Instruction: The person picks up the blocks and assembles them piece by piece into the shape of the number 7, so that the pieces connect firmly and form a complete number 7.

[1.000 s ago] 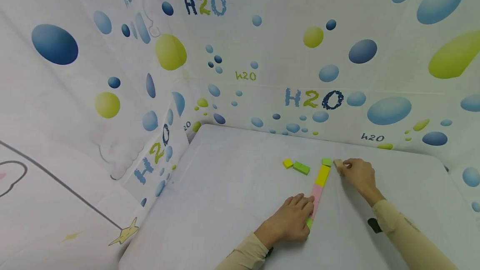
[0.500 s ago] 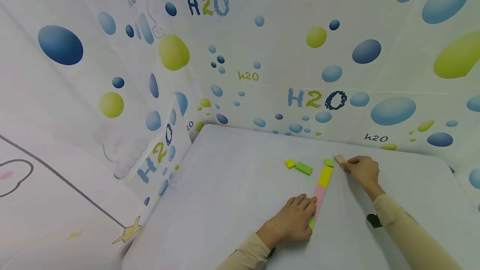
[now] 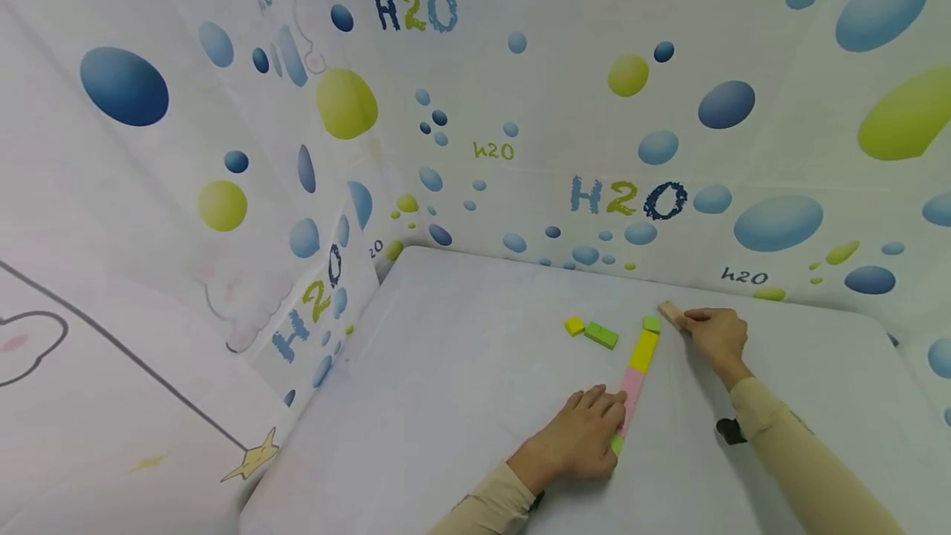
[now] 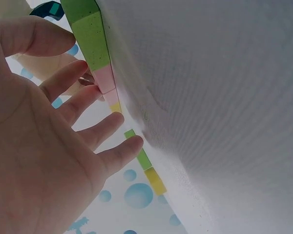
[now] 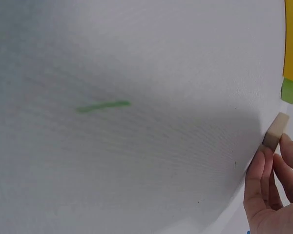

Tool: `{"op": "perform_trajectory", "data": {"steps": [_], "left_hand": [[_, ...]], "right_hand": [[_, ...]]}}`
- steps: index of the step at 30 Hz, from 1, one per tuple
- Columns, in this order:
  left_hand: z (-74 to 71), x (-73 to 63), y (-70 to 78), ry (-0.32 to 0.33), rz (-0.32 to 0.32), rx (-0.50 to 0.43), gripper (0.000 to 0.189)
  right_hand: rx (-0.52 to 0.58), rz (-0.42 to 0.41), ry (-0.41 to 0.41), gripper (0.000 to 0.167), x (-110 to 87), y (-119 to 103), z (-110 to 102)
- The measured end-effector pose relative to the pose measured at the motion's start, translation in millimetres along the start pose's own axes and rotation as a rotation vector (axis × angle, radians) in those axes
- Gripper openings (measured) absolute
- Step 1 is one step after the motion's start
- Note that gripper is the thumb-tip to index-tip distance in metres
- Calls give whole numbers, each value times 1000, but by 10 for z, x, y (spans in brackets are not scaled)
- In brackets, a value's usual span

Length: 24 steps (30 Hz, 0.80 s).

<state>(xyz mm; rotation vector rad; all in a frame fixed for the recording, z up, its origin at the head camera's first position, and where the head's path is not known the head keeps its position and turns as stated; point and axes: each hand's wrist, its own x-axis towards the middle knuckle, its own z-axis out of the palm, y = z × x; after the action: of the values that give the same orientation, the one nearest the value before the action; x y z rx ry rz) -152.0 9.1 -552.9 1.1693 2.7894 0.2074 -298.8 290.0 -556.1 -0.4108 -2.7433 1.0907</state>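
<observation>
A straight row of blocks runs away from me on the white table. Its near end is a green block (image 3: 617,443), followed by pink blocks (image 3: 633,386), a yellow block (image 3: 643,351) and a small green block (image 3: 651,324). My left hand (image 3: 582,433) lies along the left side of the row, its fingertips against the blocks; the left wrist view shows these fingers spread and nearly straight. Right of the far end, my right hand (image 3: 716,338) pinches a plain wooden block (image 5: 276,131) between thumb and fingers. That block lies slanted, apart from the small green one.
Left of the row's far end lie a loose green block (image 3: 601,335) and a small yellow block (image 3: 574,326), close together. A green mark (image 5: 103,106) shows on the white table cover (image 3: 461,370). Patterned curtains (image 3: 520,89) stand behind and to the left.
My right hand has shifted the wooden block slightly away from me and turned it to a slant. The left hand stays by the row. The head view has swung slightly left.
</observation>
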Motion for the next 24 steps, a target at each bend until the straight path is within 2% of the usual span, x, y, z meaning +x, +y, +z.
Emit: {"op": "perform_trajectory", "data": {"steps": [8, 13, 24], "left_hand": [[-15, -24, -5, 8, 4, -5, 25], [11, -14, -19, 13, 3, 3, 26], [48, -6, -37, 9, 9, 15, 29]], "right_hand": [[24, 21, 8, 33, 59, 24, 36], [18, -3, 19, 32, 96, 21, 65], [7, -29, -13, 30, 176, -29, 98]]}}
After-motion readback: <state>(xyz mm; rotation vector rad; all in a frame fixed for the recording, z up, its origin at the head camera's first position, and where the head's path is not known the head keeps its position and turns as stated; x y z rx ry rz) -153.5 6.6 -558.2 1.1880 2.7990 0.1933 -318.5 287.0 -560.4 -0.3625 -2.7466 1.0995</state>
